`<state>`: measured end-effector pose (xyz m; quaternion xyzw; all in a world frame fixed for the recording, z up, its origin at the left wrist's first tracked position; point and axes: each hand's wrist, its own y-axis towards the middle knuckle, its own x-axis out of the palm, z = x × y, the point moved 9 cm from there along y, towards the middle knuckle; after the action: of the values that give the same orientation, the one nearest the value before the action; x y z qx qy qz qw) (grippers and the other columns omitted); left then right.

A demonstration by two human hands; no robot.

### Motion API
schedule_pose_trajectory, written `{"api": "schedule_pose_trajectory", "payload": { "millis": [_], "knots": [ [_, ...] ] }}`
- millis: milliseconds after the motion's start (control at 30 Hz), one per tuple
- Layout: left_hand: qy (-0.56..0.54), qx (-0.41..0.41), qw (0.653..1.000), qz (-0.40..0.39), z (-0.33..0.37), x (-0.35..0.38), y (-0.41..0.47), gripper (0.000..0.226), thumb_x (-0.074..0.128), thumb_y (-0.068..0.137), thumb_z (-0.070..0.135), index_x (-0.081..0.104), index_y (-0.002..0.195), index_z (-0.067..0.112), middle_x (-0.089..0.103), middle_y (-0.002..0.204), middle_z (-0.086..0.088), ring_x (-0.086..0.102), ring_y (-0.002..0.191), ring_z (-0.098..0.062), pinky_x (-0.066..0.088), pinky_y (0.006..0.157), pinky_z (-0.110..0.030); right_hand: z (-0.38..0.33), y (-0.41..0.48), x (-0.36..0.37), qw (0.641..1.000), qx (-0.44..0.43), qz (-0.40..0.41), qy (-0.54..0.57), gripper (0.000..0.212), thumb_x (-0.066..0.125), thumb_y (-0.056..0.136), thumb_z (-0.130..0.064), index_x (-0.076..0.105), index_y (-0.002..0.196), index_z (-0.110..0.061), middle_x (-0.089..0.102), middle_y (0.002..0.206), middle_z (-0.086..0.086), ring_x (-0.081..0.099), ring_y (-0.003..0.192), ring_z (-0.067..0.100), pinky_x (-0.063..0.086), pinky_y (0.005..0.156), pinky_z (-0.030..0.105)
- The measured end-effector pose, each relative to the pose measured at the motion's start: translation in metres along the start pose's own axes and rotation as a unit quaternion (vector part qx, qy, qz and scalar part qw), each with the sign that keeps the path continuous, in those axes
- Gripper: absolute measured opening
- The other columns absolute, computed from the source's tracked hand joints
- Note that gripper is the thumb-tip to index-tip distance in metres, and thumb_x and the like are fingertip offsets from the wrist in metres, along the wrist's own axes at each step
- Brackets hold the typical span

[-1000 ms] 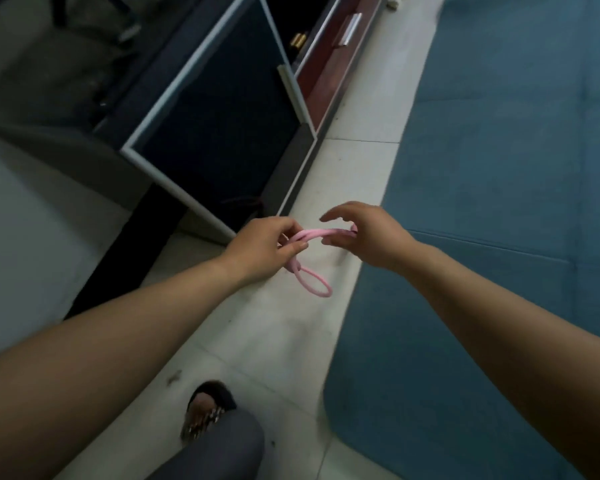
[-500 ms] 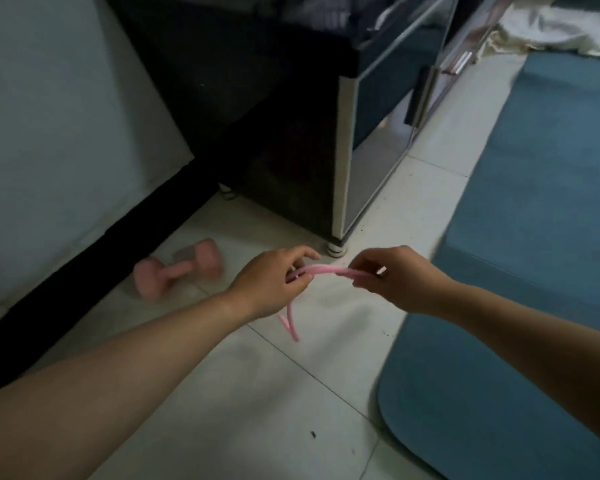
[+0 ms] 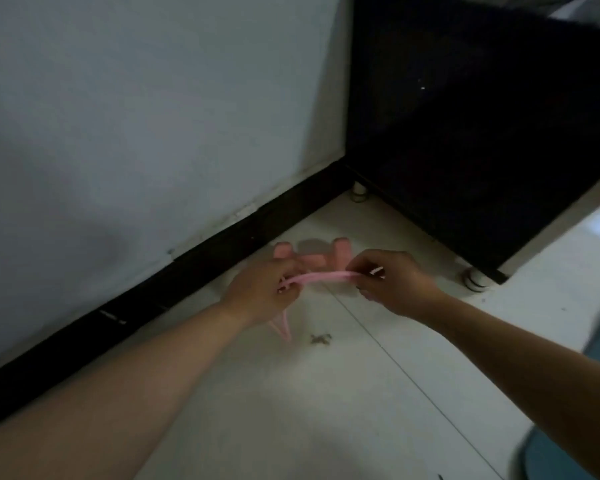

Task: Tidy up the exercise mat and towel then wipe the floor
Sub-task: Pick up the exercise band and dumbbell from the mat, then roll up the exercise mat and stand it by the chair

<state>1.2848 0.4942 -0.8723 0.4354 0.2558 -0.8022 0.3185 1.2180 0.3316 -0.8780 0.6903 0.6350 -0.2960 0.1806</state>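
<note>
A thin pink band (image 3: 317,277) stretches between my two hands above the white tiled floor (image 3: 326,393). My left hand (image 3: 260,292) pinches its left end, and a loop of the band hangs below that hand. My right hand (image 3: 392,282) pinches the right end. Only a corner of the blue exercise mat (image 3: 568,455) shows at the bottom right. No towel is in view.
A pink dumbbell (image 3: 312,254) lies on the floor just behind my hands, near the black skirting board (image 3: 153,292). A dark cabinet (image 3: 482,133) on short round feet stands at the right. A small scrap of debris (image 3: 321,339) lies on the tiles.
The view has swung left toward the wall and the dumbbell, and most of the mat has left the frame. Both hands keep hold of the pink band.
</note>
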Motion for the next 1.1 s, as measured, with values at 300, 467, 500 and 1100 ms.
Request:
{"api": "schedule_pose_trajectory", "payload": {
  "millis": [300, 467, 500, 1100],
  "knots": [
    [0.034, -0.139, 0.988, -0.05, -0.11, 0.002, -0.046, 0.034, 0.058, 0.088, 0.024, 0.054, 0.122, 0.021, 0.051, 0.121, -0.003, 0.055, 0.098, -0.014, 0.039, 0.082, -0.021, -0.008, 0.016, 0.064, 0.998, -0.02, -0.062, -0.007, 0.017, 0.063, 0.086, -0.025, 0.061, 0.102, -0.028, 0.06, 0.101, -0.013, 0.055, 0.091, 0.001, 0.044, 0.077, 0.017],
    [0.025, -0.089, 0.995, -0.045, -0.066, 0.013, -0.024, 0.033, 0.054, 0.091, 0.029, 0.053, 0.123, 0.023, 0.052, 0.125, -0.001, 0.051, 0.111, -0.016, 0.04, 0.088, -0.023, 0.011, 0.004, 0.048, 0.996, -0.023, -0.064, -0.065, 0.015, 0.064, 0.085, -0.03, 0.06, 0.1, -0.033, 0.06, 0.099, -0.015, 0.054, 0.088, -0.001, 0.046, 0.079, 0.019],
    [0.019, -0.076, 0.996, -0.042, -0.053, 0.017, -0.016, 0.031, 0.052, 0.092, 0.029, 0.054, 0.123, 0.022, 0.053, 0.125, -0.002, 0.051, 0.111, -0.017, 0.04, 0.087, -0.023, 0.017, 0.0, 0.04, 0.996, -0.015, -0.06, -0.069, 0.016, 0.064, 0.085, -0.032, 0.06, 0.1, -0.033, 0.06, 0.099, -0.016, 0.054, 0.088, -0.002, 0.047, 0.079, 0.02],
    [-0.024, 0.264, 0.948, -0.174, 0.287, 0.196, 0.046, 0.027, 0.047, 0.093, 0.037, 0.055, 0.117, 0.027, 0.053, 0.124, 0.005, 0.051, 0.109, -0.014, 0.044, 0.089, -0.031, 0.207, -0.298, -0.173, 0.94, 0.294, 0.141, -0.1, 0.016, 0.074, 0.078, -0.027, 0.062, 0.089, -0.027, 0.065, 0.085, -0.012, 0.061, 0.081, 0.013, 0.044, 0.069, 0.018]
  ]
}}
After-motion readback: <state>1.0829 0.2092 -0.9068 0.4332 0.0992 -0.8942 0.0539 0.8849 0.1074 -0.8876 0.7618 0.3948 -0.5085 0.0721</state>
